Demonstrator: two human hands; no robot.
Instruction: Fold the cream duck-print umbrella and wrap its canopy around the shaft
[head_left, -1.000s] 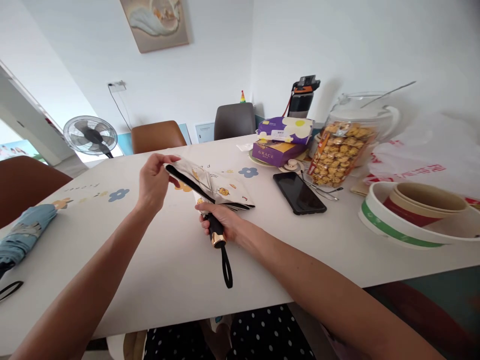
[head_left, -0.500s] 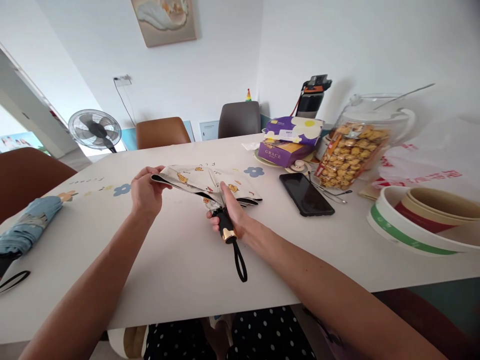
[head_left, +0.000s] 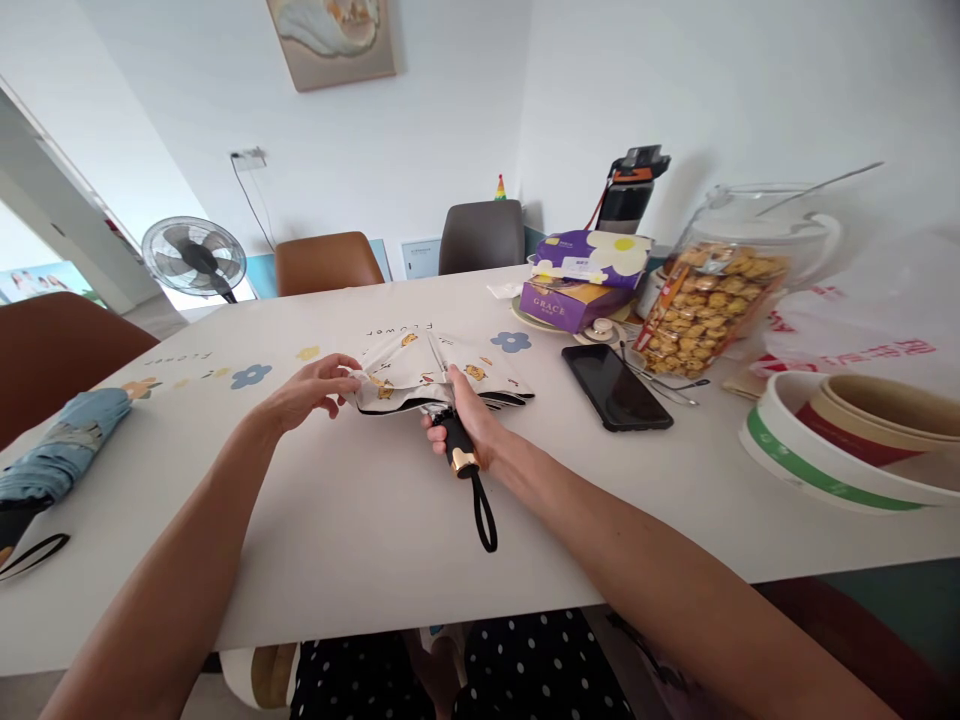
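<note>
A folding umbrella (head_left: 409, 372) with a cream canopy, small yellow-orange prints and a black underside lies half-folded over the table. My right hand (head_left: 474, 425) is closed around the top of its black handle, thumb along the cloth. Below that hand, the handle's gold band and black wrist loop point toward me. At the canopy's left edge, my left hand (head_left: 311, 392) has its fingertips pinched on the cloth, its other fingers loosely curled. A light-blue folded umbrella (head_left: 67, 445) with a black handle rests at the table's left.
To the right on the white table (head_left: 360, 560) lie a black phone (head_left: 619, 388) and glasses (head_left: 675, 390). Behind them are a purple box (head_left: 566, 305), a tissue pack (head_left: 592, 258), a bottle (head_left: 628, 195), a snack jar (head_left: 712, 300) and paper bowls (head_left: 817, 450).
The left part of the canopy has been brought inward and lower, toward the handle. My left hand has moved right with it. My right hand keeps its grip on the handle.
</note>
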